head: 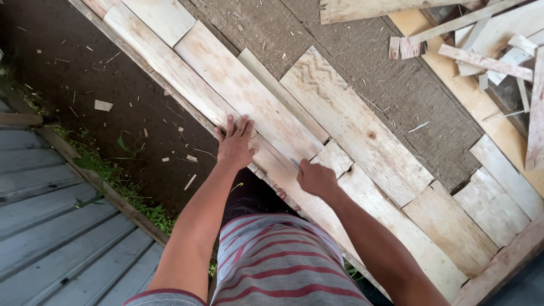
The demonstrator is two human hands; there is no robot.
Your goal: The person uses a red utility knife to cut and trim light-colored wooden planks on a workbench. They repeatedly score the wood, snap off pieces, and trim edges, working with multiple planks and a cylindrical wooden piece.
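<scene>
Rough pale planks (255, 102) bear the flat, released left hand (234, 144); right hand (317, 178) grip clenched.

At the centre of the frame the left hand (235, 144) lies flat, fingers spread, on a long pale plank (249, 96). Just right of it, the right hand (317, 178) is closed against a short board (334, 157). Wood scraps (487, 45) are piled at upper right.

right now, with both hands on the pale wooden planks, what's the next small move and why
Probably nudge the short pale wooden plank snug against its neighbours. The right hand is closed at that plank's edge, and a dark gap shows beside it. The left hand lies flat on the long pale wooden plank, seemingly steadying it.
</scene>
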